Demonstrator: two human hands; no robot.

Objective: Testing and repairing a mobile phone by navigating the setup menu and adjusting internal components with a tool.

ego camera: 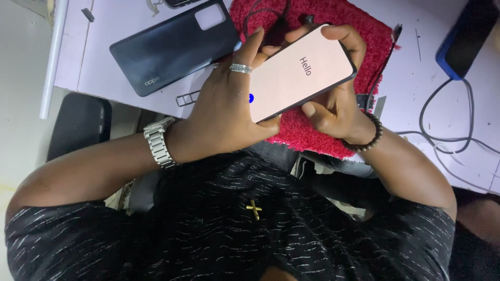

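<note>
Both hands grip one phone (299,73), lit screen up, above a red mat (333,21) on the counter (416,57). The left hand (229,112) clasps its lower left end, ringed finger along the edge; the right hand (336,101) cradles it from beneath, fingertips curled over the far upper end. The phone's long axis runs diagonally from lower left to upper right, between the two hands, each holding one end. A dark back cover (174,44) lies flat just left of the mat, apart from the hands; cables (448,125) trail at right.
</note>
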